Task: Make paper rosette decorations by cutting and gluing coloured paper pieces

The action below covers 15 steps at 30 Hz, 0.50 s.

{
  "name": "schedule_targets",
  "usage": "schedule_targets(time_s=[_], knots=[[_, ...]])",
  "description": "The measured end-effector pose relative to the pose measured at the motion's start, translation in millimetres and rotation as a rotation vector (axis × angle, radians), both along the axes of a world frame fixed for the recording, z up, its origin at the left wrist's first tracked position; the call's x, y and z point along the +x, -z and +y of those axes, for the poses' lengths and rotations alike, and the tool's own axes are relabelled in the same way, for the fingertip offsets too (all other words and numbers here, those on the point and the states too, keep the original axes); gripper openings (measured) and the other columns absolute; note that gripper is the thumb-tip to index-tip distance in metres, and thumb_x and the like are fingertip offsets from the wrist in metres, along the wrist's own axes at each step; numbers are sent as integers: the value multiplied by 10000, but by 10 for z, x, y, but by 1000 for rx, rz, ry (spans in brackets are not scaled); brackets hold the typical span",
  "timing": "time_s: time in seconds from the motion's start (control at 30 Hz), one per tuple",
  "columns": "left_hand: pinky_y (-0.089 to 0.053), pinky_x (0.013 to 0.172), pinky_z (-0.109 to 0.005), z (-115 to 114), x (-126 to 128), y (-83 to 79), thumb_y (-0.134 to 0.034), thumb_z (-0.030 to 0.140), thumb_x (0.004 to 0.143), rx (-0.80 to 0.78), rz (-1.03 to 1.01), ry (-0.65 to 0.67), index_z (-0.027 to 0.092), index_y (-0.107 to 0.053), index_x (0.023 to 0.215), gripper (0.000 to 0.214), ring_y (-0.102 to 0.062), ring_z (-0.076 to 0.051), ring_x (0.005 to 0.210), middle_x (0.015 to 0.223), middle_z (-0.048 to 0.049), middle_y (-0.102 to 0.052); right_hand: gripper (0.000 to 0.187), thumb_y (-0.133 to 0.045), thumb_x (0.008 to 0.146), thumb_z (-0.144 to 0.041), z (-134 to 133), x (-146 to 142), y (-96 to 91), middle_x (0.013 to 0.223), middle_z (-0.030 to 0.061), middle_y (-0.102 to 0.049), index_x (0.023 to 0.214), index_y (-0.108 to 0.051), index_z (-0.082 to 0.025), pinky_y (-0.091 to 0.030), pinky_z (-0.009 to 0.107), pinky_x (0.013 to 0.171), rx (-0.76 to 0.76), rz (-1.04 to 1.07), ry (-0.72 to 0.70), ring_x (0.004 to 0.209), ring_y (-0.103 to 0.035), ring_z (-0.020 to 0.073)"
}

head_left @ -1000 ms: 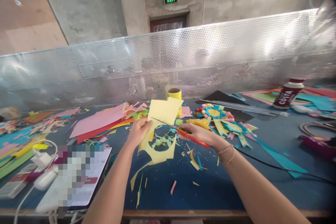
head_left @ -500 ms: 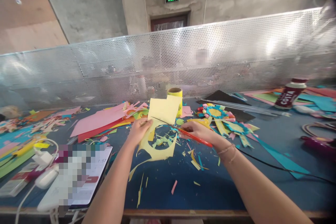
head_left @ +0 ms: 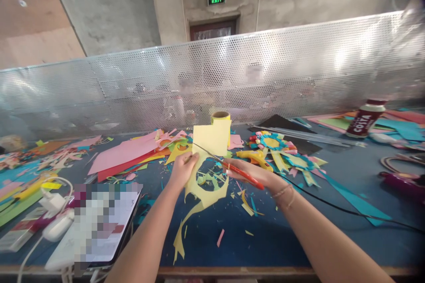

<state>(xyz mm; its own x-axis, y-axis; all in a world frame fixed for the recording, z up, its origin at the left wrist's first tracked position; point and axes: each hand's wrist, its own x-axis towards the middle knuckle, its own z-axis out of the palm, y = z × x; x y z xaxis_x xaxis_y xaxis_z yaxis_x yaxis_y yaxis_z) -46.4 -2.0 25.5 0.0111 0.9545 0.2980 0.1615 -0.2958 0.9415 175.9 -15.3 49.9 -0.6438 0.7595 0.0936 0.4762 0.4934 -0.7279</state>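
My left hand [head_left: 183,169] pinches the left edge of a pale yellow paper sheet [head_left: 212,138]. A large rounded opening is cut in the sheet's lower part, and a ragged strip trails down from it. Red-handled scissors [head_left: 245,173] are in my right hand [head_left: 249,168], their blades pointing left across the paper just above the opening. Green and blue scraps [head_left: 210,180] show through the hole. Behind the sheet stands a yellow tape roll [head_left: 221,115], partly covered. A yellow hot glue gun [head_left: 254,157] lies just beyond my right hand.
Paper rosettes [head_left: 272,140] sit at the back right, near a Costa bottle [head_left: 365,118]. Pink sheets [head_left: 129,152] are piled at the left. A phone [head_left: 114,230] and white cables occupy the front left. A black cord [head_left: 345,209] crosses the right side. A perforated metal divider [head_left: 133,88] runs behind.
The yellow sheet and both hands have shifted slightly right. The trailing strip now hangs lower, toward the table's front. The glue gun and a yellow scrap behind my left hand show more fully.
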Motion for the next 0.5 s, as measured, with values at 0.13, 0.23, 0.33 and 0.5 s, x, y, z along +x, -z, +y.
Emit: schedule_targets(time_s=[0.13,0.23,0.33,0.5], knots=[[-241,416,-227,-18,31,-6,-579,442,711,-14,12,1,169,-525,555,319,-385,-94,405,430,27,-438,360,-459,786,-528,4,-16,28,664,8,-440,780,-463,-168,-355,262,500,-28,32,14,562,-381,108],[-233,413,-224,-35,46,-23,-544,461,732,-24,52,-12,167,-486,541,356,-368,-85,394,430,28,-435,380,-481,766,-540,9,-36,40,614,-16,-403,739,-438,-163,-325,237,463,-44,42,58,524,-369,88],[-254,416,-217,-52,66,-40,-531,478,733,-42,41,-2,162,-481,550,369,-382,-84,401,441,29,-445,400,-489,751,-546,32,-42,55,564,-33,-387,673,-411,-162,-300,220,440,-29,6,97,482,-362,72],[-317,446,-208,-46,89,-23,-538,475,727,-31,21,0,152,-500,575,358,-451,-96,439,471,27,-472,423,-458,760,-558,90,-28,100,497,-46,-359,628,-398,-160,-265,206,412,9,-26,135,429,-339,55]])
